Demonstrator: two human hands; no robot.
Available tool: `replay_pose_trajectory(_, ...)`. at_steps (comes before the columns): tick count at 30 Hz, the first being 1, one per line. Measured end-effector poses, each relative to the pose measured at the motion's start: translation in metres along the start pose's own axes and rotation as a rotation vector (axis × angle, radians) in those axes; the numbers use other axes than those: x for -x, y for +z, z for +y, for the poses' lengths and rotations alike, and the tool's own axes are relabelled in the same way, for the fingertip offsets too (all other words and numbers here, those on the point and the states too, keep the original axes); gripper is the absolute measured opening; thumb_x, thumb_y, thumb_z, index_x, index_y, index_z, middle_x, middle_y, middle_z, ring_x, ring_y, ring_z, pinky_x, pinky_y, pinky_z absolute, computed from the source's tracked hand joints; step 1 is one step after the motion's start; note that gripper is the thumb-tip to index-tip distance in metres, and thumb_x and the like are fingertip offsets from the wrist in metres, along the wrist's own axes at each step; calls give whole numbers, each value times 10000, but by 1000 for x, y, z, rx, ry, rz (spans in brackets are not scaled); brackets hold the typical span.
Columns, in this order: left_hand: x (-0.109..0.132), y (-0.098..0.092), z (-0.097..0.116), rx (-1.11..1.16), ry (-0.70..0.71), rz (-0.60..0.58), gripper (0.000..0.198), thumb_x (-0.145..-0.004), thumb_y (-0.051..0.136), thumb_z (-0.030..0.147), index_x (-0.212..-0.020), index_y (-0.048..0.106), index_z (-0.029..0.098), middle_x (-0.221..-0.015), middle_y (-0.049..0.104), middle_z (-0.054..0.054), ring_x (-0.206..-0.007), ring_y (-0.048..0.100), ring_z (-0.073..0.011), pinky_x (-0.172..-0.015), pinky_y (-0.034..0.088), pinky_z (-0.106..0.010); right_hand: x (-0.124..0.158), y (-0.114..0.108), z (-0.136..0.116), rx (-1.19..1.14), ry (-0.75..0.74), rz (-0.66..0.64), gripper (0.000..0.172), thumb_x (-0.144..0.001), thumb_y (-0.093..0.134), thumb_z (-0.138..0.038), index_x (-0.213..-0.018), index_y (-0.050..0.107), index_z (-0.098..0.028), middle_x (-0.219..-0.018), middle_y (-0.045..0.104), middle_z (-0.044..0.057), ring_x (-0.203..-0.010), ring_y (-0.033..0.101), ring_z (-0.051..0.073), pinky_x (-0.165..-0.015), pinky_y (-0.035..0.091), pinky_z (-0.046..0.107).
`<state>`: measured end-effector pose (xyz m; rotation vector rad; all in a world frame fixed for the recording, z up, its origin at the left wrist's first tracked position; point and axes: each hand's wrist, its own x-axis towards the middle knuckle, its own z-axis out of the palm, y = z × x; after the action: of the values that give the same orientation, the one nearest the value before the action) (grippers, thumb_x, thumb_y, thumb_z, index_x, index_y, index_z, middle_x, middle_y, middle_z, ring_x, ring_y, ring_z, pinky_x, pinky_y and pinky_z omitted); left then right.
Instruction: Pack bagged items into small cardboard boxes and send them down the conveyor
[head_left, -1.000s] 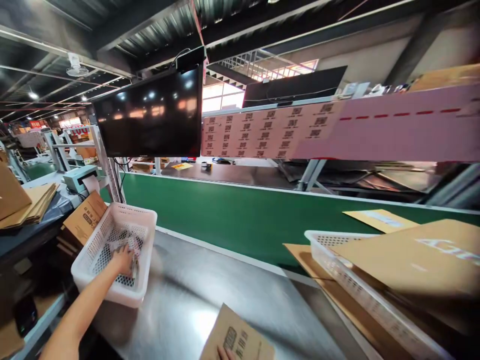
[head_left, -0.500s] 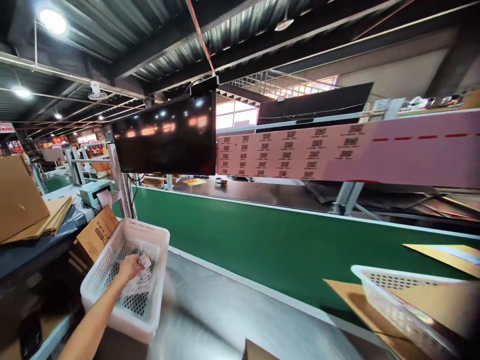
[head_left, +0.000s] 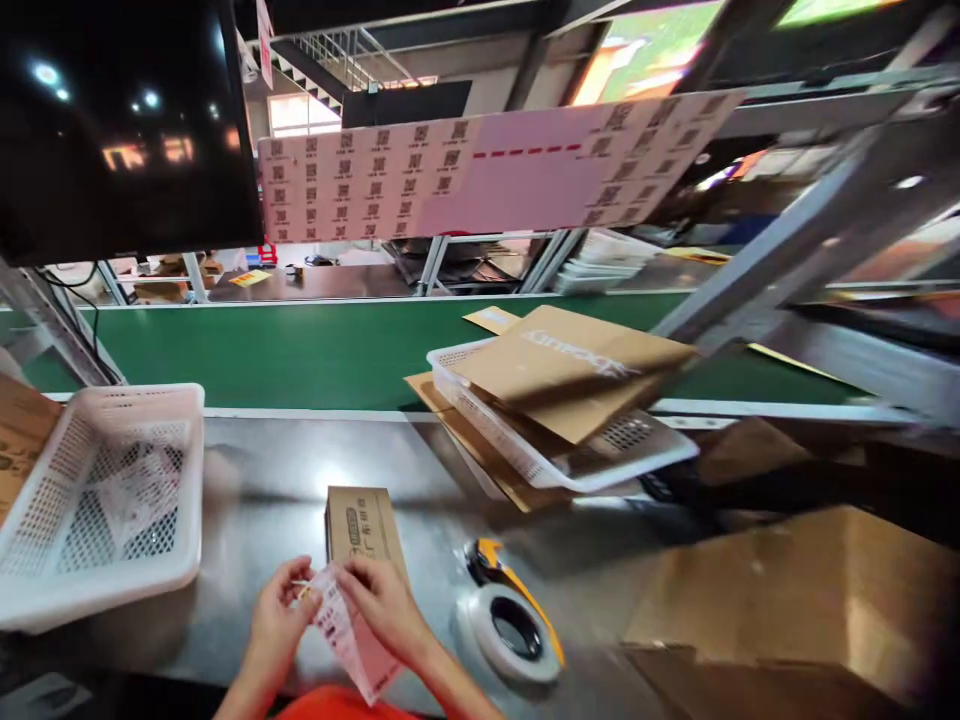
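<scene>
Low in the middle of the head view, both hands meet over a thin pink printed slip (head_left: pixel 358 645). My right hand (head_left: pixel 384 608) pinches its upper part between thumb and fingers. My left hand (head_left: pixel 279 612) is closed at the slip's upper left edge, with a tiny yellowish bit at its fingertips that I cannot make out. Just behind the hands, a small brown cardboard box (head_left: pixel 369 520) with dark print lies on the metal table (head_left: pixel 262 480). To the right lies a yellow tape dispenser (head_left: pixel 491 560) with a large roll of clear tape (head_left: pixel 512 632).
At left is a white plastic basket (head_left: pixel 193 500) holding thin clear packets (head_left: pixel 142 490). Flat cardboard (head_left: pixel 585 360) rests on another white basket (head_left: pixel 540 465). A large open carton (head_left: pixel 750 590) is at right. A green conveyor belt (head_left: pixel 322 350) runs behind the table.
My view has swung right and down. The left hand has left the white basket and come to the middle, where both hands now hold the pink slip.
</scene>
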<state>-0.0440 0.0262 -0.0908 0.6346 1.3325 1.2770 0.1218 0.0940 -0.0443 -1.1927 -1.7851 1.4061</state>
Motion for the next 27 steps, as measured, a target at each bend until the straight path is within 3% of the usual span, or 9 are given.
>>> replay_pose_trajectory(3,-2,-2,20,-74,56,-48,583,-645,902,627,-932,797,130,-842,764,-96,-735,662,-179,-662,522,-270,13,5,11,14,21,-39,382,-943,588,-478,-825,771,-164,-747,746,45,-712,659,200,-657,474,307)
replay_pose_trajectory(5,-2,3,27,-104,35,-61,553,-662,878,642,-834,782,125,-742,733,-65,-649,608,-147,-631,486,-261,17,8,15,-25,18,2,281,-910,618,-387,-987,770,-164,-817,764,42,-761,681,204,-704,505,314)
replay_pose_trajectory(7,-1,11,28,-86,5,-44,584,-621,890,658,-849,774,134,-737,727,-48,-648,602,-144,-636,482,-260,18,9,15,-80,11,78,320,-878,634,-329,-1137,722,-162,-880,769,49,-803,701,211,-741,535,324)
replay_pose_trajectory(11,0,19,26,-95,-12,-98,607,-621,883,670,-900,775,142,-771,746,-52,-676,627,-161,-657,490,-271,18,2,11,-6,-62,129,128,-878,604,-268,-907,701,-190,-784,723,26,-730,666,185,-690,505,302)
replay_pose_trajectory(13,-1,18,26,-152,31,-131,556,-686,849,662,-851,777,136,-748,739,-52,-658,609,-150,-655,483,-265,18,-2,10,82,-136,111,153,-905,579,-254,-845,708,-198,-774,725,28,-728,663,181,-693,493,301)
replay_pose_trajectory(17,-4,17,25,-226,97,-132,521,-721,830,653,-780,764,139,-717,716,-46,-665,596,-150,-658,489,-260,17,-8,9,218,-356,101,228,-992,522,-261,-921,732,-207,-860,755,55,-810,697,193,-745,514,309)
replay_pose_trajectory(22,-5,19,12,-181,43,-131,555,-696,820,690,-775,738,146,-742,712,-51,-715,632,-186,-720,543,-309,19,-10,19,386,-596,88,264,-1062,474,-230,-972,722,-211,-892,768,64,-809,713,186,-732,528,292)
replay_pose_trajectory(27,-6,19,-3,-266,79,-76,425,-738,785,565,-737,723,145,-693,690,-44,-678,575,-165,-686,466,-293,22,-8,40,506,-757,135,245,-1059,489,-181,-1108,727,-218,-997,790,82,-872,749,200,-769,563,296)
